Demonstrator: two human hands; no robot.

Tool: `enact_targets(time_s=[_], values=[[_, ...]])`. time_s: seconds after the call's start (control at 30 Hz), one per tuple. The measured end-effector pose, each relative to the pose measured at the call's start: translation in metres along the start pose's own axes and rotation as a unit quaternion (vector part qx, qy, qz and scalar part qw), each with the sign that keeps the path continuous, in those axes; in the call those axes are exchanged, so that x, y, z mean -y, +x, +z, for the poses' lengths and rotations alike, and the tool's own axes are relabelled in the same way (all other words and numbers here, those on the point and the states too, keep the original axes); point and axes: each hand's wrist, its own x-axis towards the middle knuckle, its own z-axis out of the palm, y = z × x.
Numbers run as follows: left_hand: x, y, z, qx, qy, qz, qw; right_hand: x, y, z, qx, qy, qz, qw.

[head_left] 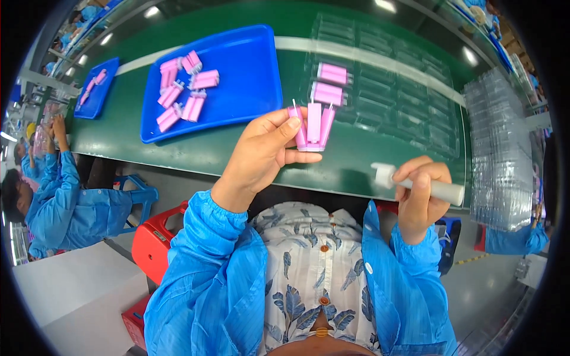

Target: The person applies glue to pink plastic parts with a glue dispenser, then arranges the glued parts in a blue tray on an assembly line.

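Note:
My left hand (258, 145) is closed by thumb and fingers round a small pink plastic piece (314, 127), held upright over the table's near edge. Its pink parts fan out slightly, with thin white pins at the top. In my right hand (423, 187) is a white cylindrical tool (446, 193) with a narrower end pointing left, apart from the pink piece. Two similar pink blocks, a nearer one (328, 94) and a farther one (332, 73), lie in a clear plastic blister tray (380, 89). Several more lie in the left part of a blue tray (246, 77).
A smaller blue tray (95, 95) with pink pieces stands at the far left of the green table (231, 160). Tall stacked clear trays (497, 148) rise at the right. A red stool (155, 240) is beside me. A co-worker in a blue sleeve (68, 178) sits at the left.

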Motion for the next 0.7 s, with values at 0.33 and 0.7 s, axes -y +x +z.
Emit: enact_targets(time_s=[0.33,0.7], values=[[-0.242,0.044,0.027,-0.139,0.298,0.481,0.813,-0.002,-0.022,-0.028,-0.037,0.055,0.025,0.997],[-0.486,0.135,0.070,-0.338,0.598,0.676,0.267,-0.015,0.015,-0.048,-0.087,0.082,-0.047,0.992]])
